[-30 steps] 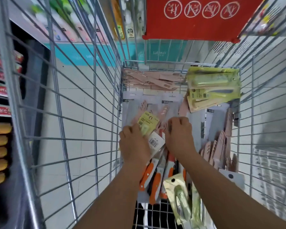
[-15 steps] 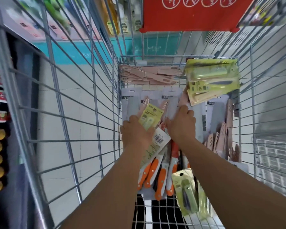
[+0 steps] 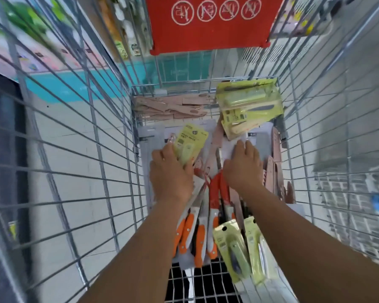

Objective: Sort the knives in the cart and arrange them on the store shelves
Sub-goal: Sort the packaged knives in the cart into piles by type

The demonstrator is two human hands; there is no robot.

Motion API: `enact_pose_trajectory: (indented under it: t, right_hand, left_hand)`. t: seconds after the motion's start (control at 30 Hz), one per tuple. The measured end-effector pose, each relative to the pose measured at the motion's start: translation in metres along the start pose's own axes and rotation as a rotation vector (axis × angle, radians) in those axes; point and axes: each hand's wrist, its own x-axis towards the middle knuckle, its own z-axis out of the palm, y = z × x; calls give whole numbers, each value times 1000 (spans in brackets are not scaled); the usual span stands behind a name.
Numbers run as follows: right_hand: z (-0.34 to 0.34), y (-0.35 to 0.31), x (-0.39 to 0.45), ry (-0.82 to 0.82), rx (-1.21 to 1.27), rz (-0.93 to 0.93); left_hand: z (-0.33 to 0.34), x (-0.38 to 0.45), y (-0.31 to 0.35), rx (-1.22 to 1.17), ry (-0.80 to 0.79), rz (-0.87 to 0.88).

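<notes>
Both my hands reach down into the wire cart. My left hand grips a yellow-green carded knife pack, tilted up off the pile. My right hand lies on grey-white carded knife packs, fingers bent over their edge; whether it grips them is unclear. Orange-handled knives lie between my forearms. Two more yellow-green packs sit near my right forearm. A stack of yellow-green packs leans at the cart's far right. Pink knives lie at the far end.
More pink-handled knives stand along the cart's right wall. A red warning flap hangs at the cart's far end. Store shelves with goods run on the left, a tiled floor shows through the wires.
Both hands have moved farther along the cart's bottom, away from me. The yellow-green pack in my left hand has risen and tilted. My right hand now lies on the grey-white packs.
</notes>
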Motion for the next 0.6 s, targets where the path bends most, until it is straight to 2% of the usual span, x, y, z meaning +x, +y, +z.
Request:
enact_pose_trajectory:
  t: [0.2, 0.3, 0.37, 0.43, 0.5, 0.6]
  right_hand:
    - [-5, 30, -15, -166, -122, -77]
    - [-9, 30, -24, -151, -84, -133]
    - [-10, 36, -27, -32, -7, -81]
    - [-14, 45, -31, 89, 87, 86]
    - [-17, 56, -34, 81, 156, 250]
    - [-12, 69, -38, -27, 81, 189]
  left_hand:
    - [16, -10, 24, -7, -118, 69]
    - [25, -16, 35, 32, -150, 131]
    - [29, -20, 42, 60, -161, 172]
    - [33, -24, 47, 111, -167, 193]
    - [36, -26, 49, 171, -157, 184]
    - [41, -22, 45, 253, -154, 137]
